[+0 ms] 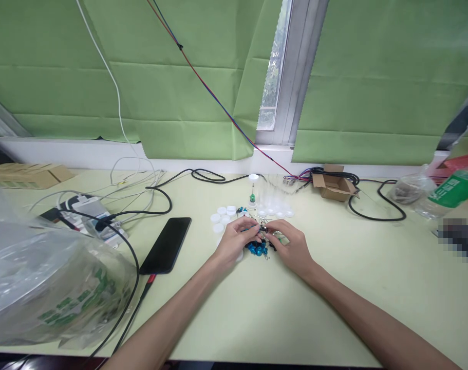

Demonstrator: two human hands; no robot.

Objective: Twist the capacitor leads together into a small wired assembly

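Observation:
My left hand [239,237] and my right hand [289,244] meet over the table, fingertips pinched together on a small dark piece [263,229]. Its exact kind is too small to make out. Beneath the fingers lies a pile of shiny blue pieces [258,249] mixed with dark bits and thin wires. Several white round caps [217,218] lie to the left of the pile. Behind my hands, clear tubes [274,200] lie side by side. One clear tube with a white cap [253,178] stands upright, with a green item [252,198] inside.
A black phone [166,245] lies left of my arms, near a plastic bag [64,288] and a white power strip [93,221]. At the back are black cables [208,176] and an open cardboard box [334,186]. A green-labelled bottle [451,192] lies at right.

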